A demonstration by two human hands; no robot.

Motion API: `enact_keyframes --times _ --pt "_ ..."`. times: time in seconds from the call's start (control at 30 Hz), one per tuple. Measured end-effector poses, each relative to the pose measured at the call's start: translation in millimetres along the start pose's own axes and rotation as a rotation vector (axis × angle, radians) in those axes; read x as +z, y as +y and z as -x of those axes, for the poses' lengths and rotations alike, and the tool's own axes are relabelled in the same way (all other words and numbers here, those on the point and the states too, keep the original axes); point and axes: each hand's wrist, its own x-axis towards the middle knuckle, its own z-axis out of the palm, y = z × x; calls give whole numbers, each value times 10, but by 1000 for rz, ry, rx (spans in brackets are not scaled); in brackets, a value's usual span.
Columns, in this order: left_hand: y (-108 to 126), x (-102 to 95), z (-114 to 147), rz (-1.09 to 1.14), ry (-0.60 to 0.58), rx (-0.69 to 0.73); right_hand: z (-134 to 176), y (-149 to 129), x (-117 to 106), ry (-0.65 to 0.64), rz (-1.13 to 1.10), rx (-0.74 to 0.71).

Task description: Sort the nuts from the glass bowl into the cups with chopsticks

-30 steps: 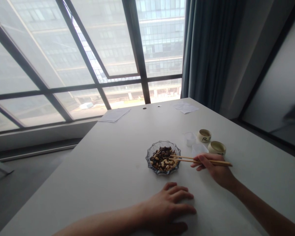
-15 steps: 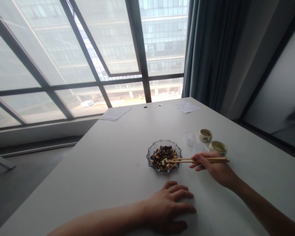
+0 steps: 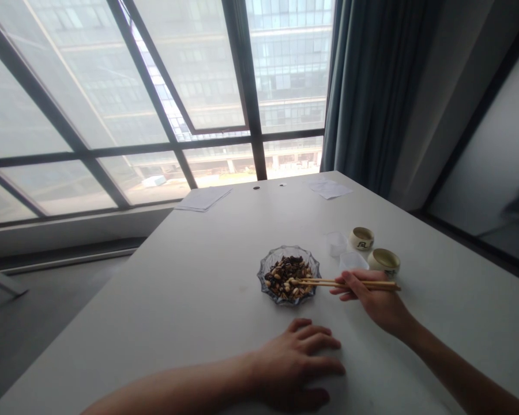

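Observation:
A scalloped glass bowl [image 3: 266, 291] stands on the white table, filled with a mix of dark seeds and pale nuts [image 3: 289, 275]. My right hand [image 3: 369, 297], right of the bowl, is closed around a pair of wooden chopsticks [image 3: 328, 282]. Their tips reach in among the pale nuts; whether they pinch one is too small to tell. In front of the bowl, my left hand [image 3: 300, 363] lies palm down on the table, fingers spread, holding nothing.
Two clear plastic containers [image 3: 336, 244] stand right of the bowl, near two cream cups [image 3: 384, 262] with dark characters. Paper sheets [image 3: 203, 199] lie at the far left of the table [image 3: 190, 276], another sheet [image 3: 329, 189] at the far right. Windows and a blue curtain [image 3: 358, 98] rise behind.
My right hand has shifted slightly left, and the chopstick tips have moved a little within the bowl. The left hand stays in place.

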Motion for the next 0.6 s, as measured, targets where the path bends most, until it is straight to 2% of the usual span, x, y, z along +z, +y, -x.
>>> enact_keyframes --times 0.17,0.27,0.37,0.53,0.6 --pt "7 -22 -6 -12 -15 -3 14 11 -34 28 -14 -25" --pt "11 -34 -6 -4 -21 -3 -4 -27 -117 95 -18 -71" --pt "9 -33 0 10 -13 0 -66 -73 -295 243 -18 -150" --pt "6 -31 3 29 -6 -2 -222 -65 -765 586 27 -306" --pt "7 -32 -3 29 -18 -4 -277 -31 -934 666 12 -341"
